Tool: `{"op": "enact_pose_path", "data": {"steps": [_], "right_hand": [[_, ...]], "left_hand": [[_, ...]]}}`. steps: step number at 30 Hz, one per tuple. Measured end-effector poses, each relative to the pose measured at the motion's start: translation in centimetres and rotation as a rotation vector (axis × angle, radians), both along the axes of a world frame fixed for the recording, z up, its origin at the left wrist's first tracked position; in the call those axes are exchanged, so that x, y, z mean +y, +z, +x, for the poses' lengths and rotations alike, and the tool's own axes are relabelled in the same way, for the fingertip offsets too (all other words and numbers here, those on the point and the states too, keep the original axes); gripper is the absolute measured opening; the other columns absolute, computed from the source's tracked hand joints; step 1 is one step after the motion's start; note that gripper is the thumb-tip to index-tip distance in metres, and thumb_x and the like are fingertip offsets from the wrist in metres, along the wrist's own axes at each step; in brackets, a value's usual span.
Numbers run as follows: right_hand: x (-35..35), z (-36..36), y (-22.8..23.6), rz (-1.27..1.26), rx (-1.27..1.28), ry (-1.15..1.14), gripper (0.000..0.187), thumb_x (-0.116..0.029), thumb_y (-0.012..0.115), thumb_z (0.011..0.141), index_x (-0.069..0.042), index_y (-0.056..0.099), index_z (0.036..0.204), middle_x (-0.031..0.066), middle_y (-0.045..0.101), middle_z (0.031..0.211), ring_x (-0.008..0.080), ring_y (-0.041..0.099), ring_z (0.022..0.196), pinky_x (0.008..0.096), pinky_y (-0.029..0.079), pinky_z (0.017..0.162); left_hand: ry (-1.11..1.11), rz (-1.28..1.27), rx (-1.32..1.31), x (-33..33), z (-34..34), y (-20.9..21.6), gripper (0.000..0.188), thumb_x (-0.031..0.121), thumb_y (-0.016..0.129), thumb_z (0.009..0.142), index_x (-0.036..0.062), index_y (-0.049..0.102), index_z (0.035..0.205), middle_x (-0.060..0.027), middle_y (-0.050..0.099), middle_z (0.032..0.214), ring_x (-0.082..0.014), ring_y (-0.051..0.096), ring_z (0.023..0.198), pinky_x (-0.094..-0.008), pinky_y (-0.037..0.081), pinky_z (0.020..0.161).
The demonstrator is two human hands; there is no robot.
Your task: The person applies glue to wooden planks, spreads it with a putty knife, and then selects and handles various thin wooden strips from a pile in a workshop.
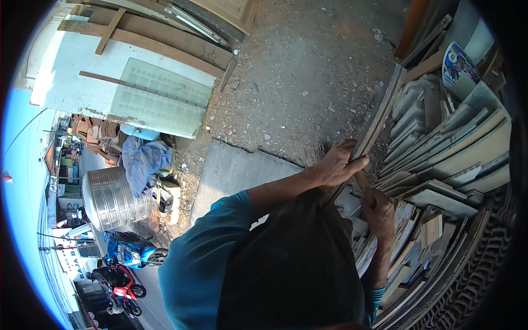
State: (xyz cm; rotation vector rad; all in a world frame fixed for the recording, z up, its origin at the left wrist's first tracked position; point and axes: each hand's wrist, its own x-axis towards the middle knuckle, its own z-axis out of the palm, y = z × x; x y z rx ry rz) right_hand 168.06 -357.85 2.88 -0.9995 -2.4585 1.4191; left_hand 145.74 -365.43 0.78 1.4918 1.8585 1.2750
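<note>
A long, narrow, brown wooden beam (379, 113) with a lengthwise line along it runs slantwise from the upper right down to my body. My left hand (333, 166) grips it near its lower part, thumb on one side and fingers over the other. Just right of the beam, my right hand (378, 213) is closed, with its knuckles bent. A thin brown length, perhaps a handle, shows between the right hand and the beam; its kind cannot be made out. The lower end of the beam is hidden by my arm and dark clothing.
Stacked boards and tiles (440, 148) crowd the right side, with wavy roof tiles (478, 275) below. A grey sheet (236, 170) lies on the littered ground. At left are a glass-topped panel (159, 91), a ribbed metal tank (118, 198) and motorbikes (129, 250).
</note>
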Motion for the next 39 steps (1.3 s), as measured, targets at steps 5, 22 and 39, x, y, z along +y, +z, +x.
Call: {"op": "enact_pose_path", "data": {"steps": [5,22,39], "right_hand": [[3.6,-9.9,-0.1,0.224,-0.051,0.214,0.024,-0.006,0.076,0.080,0.000,0.064,0.100,0.0210,0.066,0.090,0.0433,0.067,0.083,0.0502,0.050,0.070],[14.3,-45.9,0.6,0.513,0.154,0.357,0.030,-0.014,0.079,0.084,-0.007,0.062,0.107,0.0109,0.064,0.096,0.0332,0.068,0.083,0.0445,0.056,0.072],[42.6,-71.8,-2.5,0.657,0.221,0.447,0.020,-0.027,0.071,0.088,-0.015,0.060,0.099,0.0037,0.061,0.096,0.0226,0.062,0.102,0.0412,0.042,0.101]], "left_hand": [[-0.012,-0.439,-0.110,0.9,-9.8,1.1,0.049,0.048,0.055,0.104,0.0006,0.070,0.103,-0.0157,0.067,0.090,-0.0263,0.066,0.097,-0.0404,0.050,0.086],[0.289,-0.214,-0.311,4.8,-43.4,0.4,0.041,0.039,0.065,0.101,0.0009,0.073,0.114,-0.0076,0.070,0.089,-0.0151,0.066,0.088,-0.0339,0.053,0.079],[0.087,-0.231,-0.078,32.0,-71.3,1.5,0.033,0.028,0.065,0.099,-0.0012,0.073,0.112,-0.0152,0.075,0.090,-0.0256,0.073,0.087,-0.0381,0.056,0.080]]}}
